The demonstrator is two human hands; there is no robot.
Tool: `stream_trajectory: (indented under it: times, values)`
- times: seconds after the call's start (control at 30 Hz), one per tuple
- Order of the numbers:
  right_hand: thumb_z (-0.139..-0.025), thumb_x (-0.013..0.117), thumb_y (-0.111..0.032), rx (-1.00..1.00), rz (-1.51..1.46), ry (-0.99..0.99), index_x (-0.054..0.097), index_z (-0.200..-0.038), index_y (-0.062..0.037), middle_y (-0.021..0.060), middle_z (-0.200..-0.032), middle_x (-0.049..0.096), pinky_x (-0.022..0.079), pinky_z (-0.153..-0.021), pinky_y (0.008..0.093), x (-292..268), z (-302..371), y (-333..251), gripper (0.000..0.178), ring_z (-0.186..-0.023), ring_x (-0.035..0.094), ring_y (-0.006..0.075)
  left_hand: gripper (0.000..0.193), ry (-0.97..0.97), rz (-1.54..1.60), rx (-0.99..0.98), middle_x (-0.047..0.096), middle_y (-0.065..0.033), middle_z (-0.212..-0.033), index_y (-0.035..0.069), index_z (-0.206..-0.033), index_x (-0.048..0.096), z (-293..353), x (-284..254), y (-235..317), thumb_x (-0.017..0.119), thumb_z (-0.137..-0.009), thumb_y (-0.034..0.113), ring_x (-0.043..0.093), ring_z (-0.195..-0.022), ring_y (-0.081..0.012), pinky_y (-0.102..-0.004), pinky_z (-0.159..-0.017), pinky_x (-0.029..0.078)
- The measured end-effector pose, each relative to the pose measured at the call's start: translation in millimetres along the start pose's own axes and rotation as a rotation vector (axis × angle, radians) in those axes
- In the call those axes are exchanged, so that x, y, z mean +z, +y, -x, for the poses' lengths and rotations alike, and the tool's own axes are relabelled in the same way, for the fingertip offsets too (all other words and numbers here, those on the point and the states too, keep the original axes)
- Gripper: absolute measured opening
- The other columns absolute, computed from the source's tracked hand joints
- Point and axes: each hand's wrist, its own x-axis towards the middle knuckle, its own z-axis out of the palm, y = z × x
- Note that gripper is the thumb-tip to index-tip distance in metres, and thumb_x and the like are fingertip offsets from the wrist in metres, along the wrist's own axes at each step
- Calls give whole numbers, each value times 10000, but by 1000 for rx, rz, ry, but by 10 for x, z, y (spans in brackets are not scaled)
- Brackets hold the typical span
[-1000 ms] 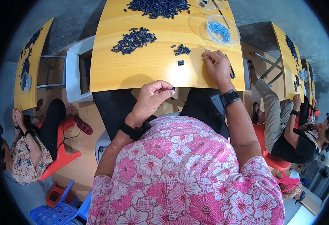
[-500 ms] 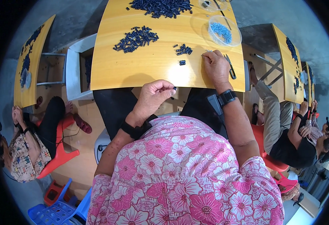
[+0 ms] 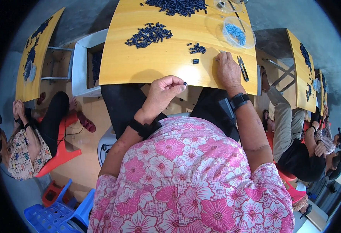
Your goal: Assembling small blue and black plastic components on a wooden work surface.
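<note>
On glossy yellow table [image 3: 147,66] | left hand [image 3: 163,91] pinches small dark bead [image 3: 184,83] | right hand [image 3: 228,70] flat, fingers curled on wood

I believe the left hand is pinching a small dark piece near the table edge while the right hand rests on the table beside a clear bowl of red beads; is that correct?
Not quite: the head view shows that the clear bowl holds blue beads, not red. The rest stands: the left hand pinches a small dark piece near the table edge, and the right hand rests on it.
</note>
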Motion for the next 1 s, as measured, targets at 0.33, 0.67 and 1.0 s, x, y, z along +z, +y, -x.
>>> stream_trajectory:
  times: [0.33,0.67,1.0]
  values:
    - [-820,545,10,-252,-384,105,531,-958,-68,126,-890,579,497,-662,434,-281,119,-505,159,-793,596,360,127,37,13,23,646,2,-882,-15,-983,653,-38,10,22,635,-902,81,566,-802,-50,-197,-733,465]
    - [-786,604,-12,-368,-472,-42,533,-975,-83,112,-889,564,497,-647,417,-352,184,-906,214,-773,600,338,157,60,-10,-1,641,12,-872,-12,-995,669,13,20,127,630,-905,110,551,-801,-47,-201,-729,454]
    - [-773,600,-51,-457,-374,-52,527,-974,-78,114,-881,546,489,-641,417,-377,193,-903,216,-759,597,333,180,51,-6,-16,653,0,-871,-8,-996,674,20,4,132,634,-904,141,556,-807,-54,-210,-744,455]
